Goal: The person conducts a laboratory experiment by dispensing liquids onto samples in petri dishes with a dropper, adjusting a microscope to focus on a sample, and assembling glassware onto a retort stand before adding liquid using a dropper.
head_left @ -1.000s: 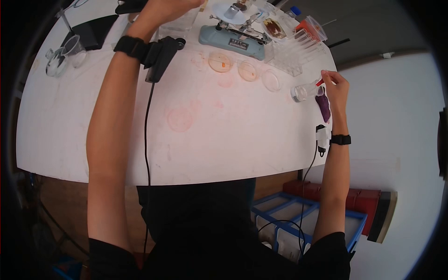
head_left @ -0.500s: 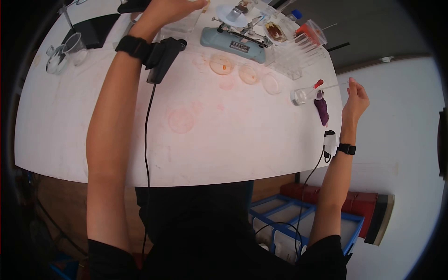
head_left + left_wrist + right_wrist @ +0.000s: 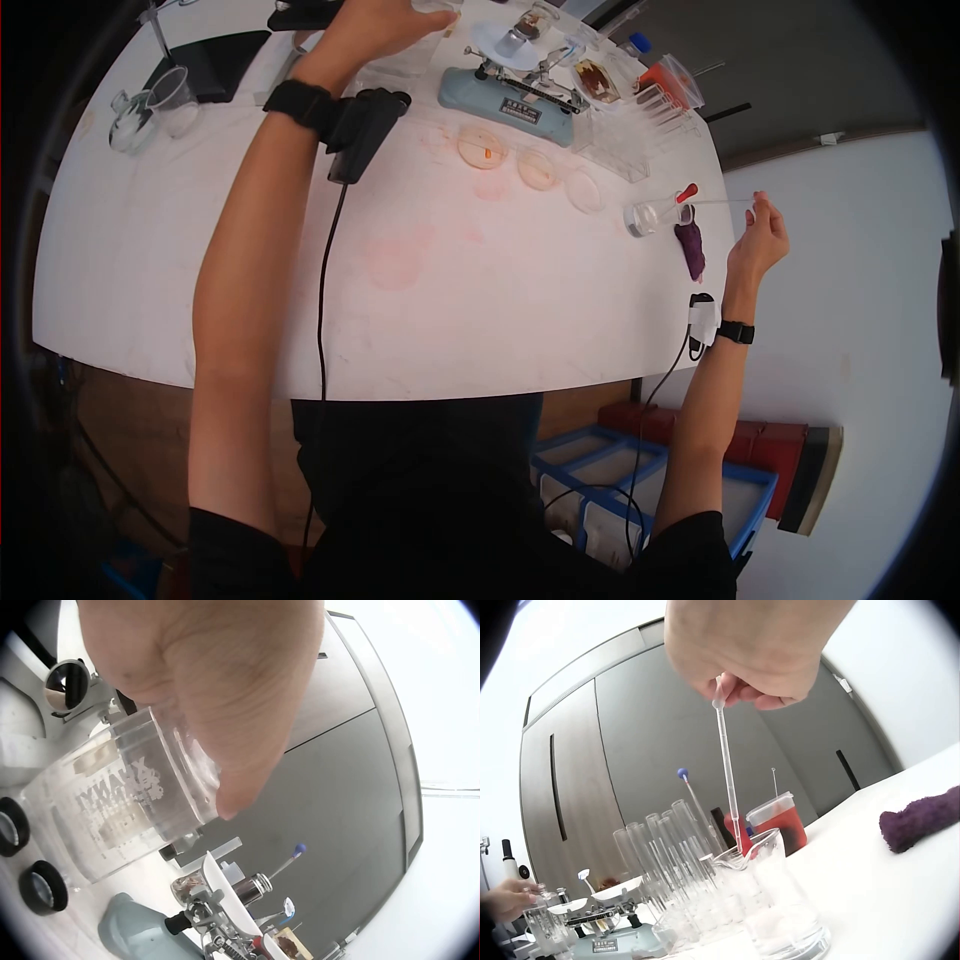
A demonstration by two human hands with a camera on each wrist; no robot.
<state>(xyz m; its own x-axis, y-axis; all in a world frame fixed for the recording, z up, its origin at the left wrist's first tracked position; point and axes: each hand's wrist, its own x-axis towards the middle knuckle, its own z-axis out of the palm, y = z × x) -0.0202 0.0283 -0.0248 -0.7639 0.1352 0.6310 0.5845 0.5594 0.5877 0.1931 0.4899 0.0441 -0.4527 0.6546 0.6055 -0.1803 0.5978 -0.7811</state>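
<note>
My right hand pinches a clear plastic dropper by its top, close to the table's right edge. The dropper's lower end reaches the lip of a glass beaker. A red rubber bulb shows beside the beaker's mouth. Just below them lies a fuzzy purple piece. At the far side of the table, my left hand rests over a clear printed plastic box. Its thumb stretches along the box's rim in the left wrist view; the other fingers are mostly hidden.
A blue balance stands at the back, behind several shallow clear dishes. A rack of test tubes and a red-filled container are left of and behind the beaker. Plastic cups stand far left.
My right hand has moved right, away from the red bulb, and the dropper now shows between hand and beaker. My left hand keeps its place at the box while the head view shifts slightly.
</note>
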